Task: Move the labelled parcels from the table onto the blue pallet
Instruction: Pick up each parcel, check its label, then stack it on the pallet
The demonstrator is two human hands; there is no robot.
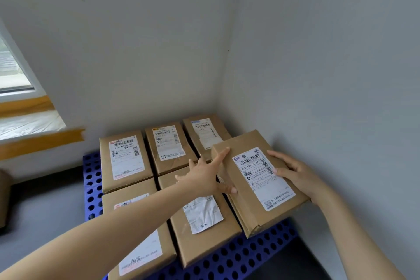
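Note:
A brown cardboard parcel (256, 179) with a white shipping label sits tilted at the right side of the blue pallet (238, 254), next to the corner wall. My left hand (205, 176) touches its left edge with spread, straight fingers, the index finger reaching its far corner. My right hand (293, 171) lies on its right edge, fingers resting on the top by the label. Several other labelled parcels lie flat on the pallet in rows, among them the back left parcel (125, 159) and the front middle parcel (202, 218).
The pallet stands in a room corner, grey walls (318, 75) behind and to the right. A window (13, 68) with a sill edged in yellow tape (41, 141) is at the left. Grey floor (45, 218) lies left of the pallet, something dark (293, 261) at its front right.

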